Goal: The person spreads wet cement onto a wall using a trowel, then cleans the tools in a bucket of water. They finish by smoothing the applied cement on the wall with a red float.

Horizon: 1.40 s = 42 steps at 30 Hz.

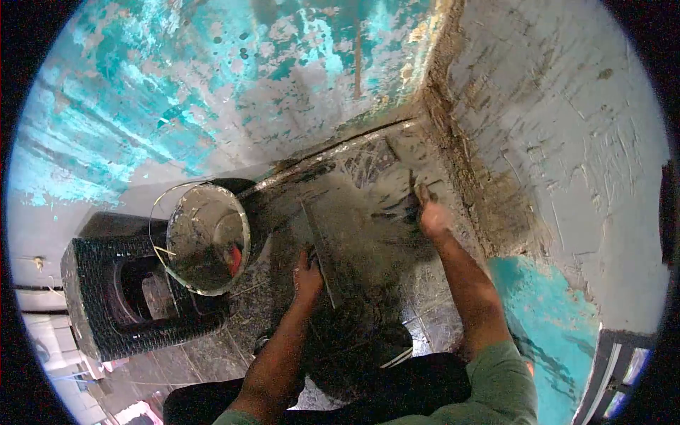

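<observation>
The dark tool [413, 180] is resting over far mortar [368, 227], my right hand [433, 218] closing its fingers around it; nearer left, my left hand [307, 276] is curling snugly on a long strip [320, 255], seemingly steadying it. The bucket [202, 209] is standing left, probably for easy reach.

Left hand [307, 278], right hand [433, 214], mortar-smeared bucket [202, 219]

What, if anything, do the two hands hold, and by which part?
Left hand: a long straight-edged tool, seemingly near its middle. Right hand: apparently a trowel; the gripped part is unclear.
</observation>
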Tool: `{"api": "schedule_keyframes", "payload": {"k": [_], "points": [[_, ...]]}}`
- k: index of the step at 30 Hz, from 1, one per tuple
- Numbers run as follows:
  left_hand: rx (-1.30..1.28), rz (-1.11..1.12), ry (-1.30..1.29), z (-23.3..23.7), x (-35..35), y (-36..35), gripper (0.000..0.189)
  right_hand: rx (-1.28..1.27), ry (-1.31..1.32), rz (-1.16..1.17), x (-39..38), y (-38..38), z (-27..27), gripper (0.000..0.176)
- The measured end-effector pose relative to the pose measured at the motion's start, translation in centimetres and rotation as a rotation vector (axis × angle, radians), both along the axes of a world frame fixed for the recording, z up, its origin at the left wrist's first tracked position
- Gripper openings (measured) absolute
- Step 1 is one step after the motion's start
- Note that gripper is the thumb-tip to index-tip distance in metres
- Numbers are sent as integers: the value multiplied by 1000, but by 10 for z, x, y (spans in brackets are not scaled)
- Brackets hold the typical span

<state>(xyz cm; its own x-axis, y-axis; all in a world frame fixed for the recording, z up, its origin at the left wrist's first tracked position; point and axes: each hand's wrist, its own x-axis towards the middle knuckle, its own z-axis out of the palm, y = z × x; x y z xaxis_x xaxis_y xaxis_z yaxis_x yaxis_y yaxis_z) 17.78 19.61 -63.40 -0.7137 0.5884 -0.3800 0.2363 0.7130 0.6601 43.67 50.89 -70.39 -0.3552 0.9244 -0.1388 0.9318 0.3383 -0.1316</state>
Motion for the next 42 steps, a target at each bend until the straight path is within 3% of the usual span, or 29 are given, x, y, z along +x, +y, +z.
{"api": "schedule_keyframes", "payload": {"k": [2, 4, 5, 8, 12, 14, 17, 20, 22, 24, 26, 28, 31, 34, 36, 38, 39, 41, 42], "points": [[-72, 33, -33, 12, 2, 3, 56, 10, -33, 67, -11, -12, 10, 68], [-203, 36, -57, 20, 2, 5, 56, -67, -248, 104, -29, -35, 84, 74], [-278, 37, -67, 21, 3, 6, 56, 25, -34, 72, -19, -25, 64, 85], [27, -40, 95, -49, -4, -22, 58, -136, -224, 27, -28, 2, 71, 88], [-48, -25, 21, -8, 3, -17, 53, 54, -146, 267, -49, -3, 62, 86], [7, 3, -88, 7, 0, -13, 52, 49, -99, 244, -53, -7, 48, 85], [73, -6, -65, -58, 2, -39, 53, 12, -81, 263, -51, -6, 55, 77], [-20, -5, -49, -21, 1, -25, 52, -32, 159, 324, -37, 2, 36, 70], [-14, -104, 6, -43, -3, -27, 51, -44, 184, 312, -36, -6, 44, 66], [-100, -173, 57, -62, -7, -25, 51, -39, 5, 252, -43, -23, 58, 62], [-209, -188, 68, -54, -2, -18, 51, -125, 199, 354, -21, -26, 5, 58], [-144, -149, 38, -21, -2, -7, 51, -135, -201, 389, -52, -65, 103, 58], [-216, -111, -33, -34, -11, -9, 50, -42, 88, 275, -41, -58, 76, 62], [-312, -324, 298, -38, -6, -26, 50, -38, 44, 212, -41, -47, 87, 59], [-249, -246, 293, -22, -2, -19, 50, -16, -63, 332, -36, -53, 62, 55], [-128, 112, -82, 26, -1, -1, 51, -1, -168, 463, -35, -61, 31, 51], [-101, 97, -88, 29, -4, -1, 50, 132, 20, 507, -47, -72, 67, 51], [-47, 74, -100, 31, -7, -5, 50, 198, 223, 471, -42, -59, 60, 51], [-65, 6, -10, 10, -9, -14, 49, 232, 324, 449, -38, -50, 57, 51]]}}
